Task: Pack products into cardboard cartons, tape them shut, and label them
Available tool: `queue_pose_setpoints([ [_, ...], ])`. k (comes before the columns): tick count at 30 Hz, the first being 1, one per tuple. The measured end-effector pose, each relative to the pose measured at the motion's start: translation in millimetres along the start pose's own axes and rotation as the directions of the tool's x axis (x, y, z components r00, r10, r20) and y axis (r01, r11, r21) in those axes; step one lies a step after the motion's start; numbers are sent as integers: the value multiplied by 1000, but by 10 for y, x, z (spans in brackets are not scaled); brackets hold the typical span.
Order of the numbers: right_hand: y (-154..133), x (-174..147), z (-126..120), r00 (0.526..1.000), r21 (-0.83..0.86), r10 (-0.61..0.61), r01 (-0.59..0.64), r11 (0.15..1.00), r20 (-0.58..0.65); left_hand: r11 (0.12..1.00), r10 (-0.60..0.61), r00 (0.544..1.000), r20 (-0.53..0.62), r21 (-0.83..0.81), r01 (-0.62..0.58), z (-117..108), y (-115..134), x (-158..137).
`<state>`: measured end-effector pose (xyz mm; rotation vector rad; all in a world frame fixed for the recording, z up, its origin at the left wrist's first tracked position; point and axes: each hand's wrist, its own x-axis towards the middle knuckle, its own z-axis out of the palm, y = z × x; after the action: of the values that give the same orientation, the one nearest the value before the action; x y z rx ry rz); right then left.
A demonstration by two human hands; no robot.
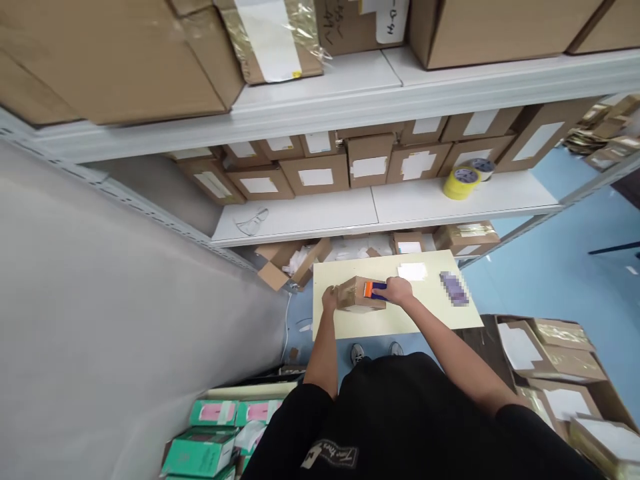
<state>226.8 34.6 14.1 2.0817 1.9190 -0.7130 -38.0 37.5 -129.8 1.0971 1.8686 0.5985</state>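
Observation:
A small taped cardboard box (353, 293) rests on the pale yellow tabletop (400, 322). My left hand (330, 298) grips the box at its left end, with the fingertips partly hidden. In my right hand (399, 291) is a scraper (375, 290) with an orange head and a dark blue handle. Its head lies over the top of the box, at the right; whether it touches cannot be told. White labels (412, 271) lie on the tabletop beyond my right hand. A blurred purple object (454, 288) sits farther right.
Shelves (320, 220) with labelled cartons stand ahead. Yellow tape rolls (461, 181) and clear glasses (253, 222) are on the middle shelf. An opened carton (295, 261) is behind the table's left corner. Boxes fill a large carton (613, 380) at right; green boxes (200, 450) are lower left.

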Motion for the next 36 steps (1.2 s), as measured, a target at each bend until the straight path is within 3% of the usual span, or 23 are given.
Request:
queue_pose_setpoints([
  [4, -702, 47, -32, 998, -11, -38, 38, 999, 48, 993, 111, 988, 104, -46, -106, -141, 84, -100],
  [6, -959, 76, -37, 997, -27, -51, 53, 998, 64, 993, 115, 988, 101, -37, -112, -143, 92, -172],
  [8, -1108, 95, -41, 996, -40, -62, 65, 997, 71, 995, 101, 993, 67, -11, -100, -122, 77, -244],
  [11, -1106, 92, -43, 994, -52, -63, 68, 996, 90, 995, 96, 994, 46, 36, -98, -20, 52, -356],
  [16, -616, -12, -38, 995, -67, -14, 20, 998, 94, 986, 111, 991, 81, 113, -120, 413, 132, -571],
  [20, 157, -217, -74, 993, -43, 63, -59, 997, 104, 980, 120, 985, 126, 141, -138, 693, 238, -645],
  [24, 990, -531, -70, 978, -64, 206, -203, 977, 40, 979, 135, 979, 153, 131, -155, 725, 251, -564],
  [27, 1221, -656, 24, 963, -50, 266, -264, 963, 40, 982, 145, 975, 169, 100, -163, 671, 190, -477],
  [30, 973, -568, 179, 967, -36, 254, -253, 967, 8, 987, 142, 973, 182, 49, -154, 510, 86, -332],
  [36, -144, -198, 487, 993, 56, 121, -122, 991, 10, 999, 48, 997, 66, 9, -48, -198, -180, 102],
])
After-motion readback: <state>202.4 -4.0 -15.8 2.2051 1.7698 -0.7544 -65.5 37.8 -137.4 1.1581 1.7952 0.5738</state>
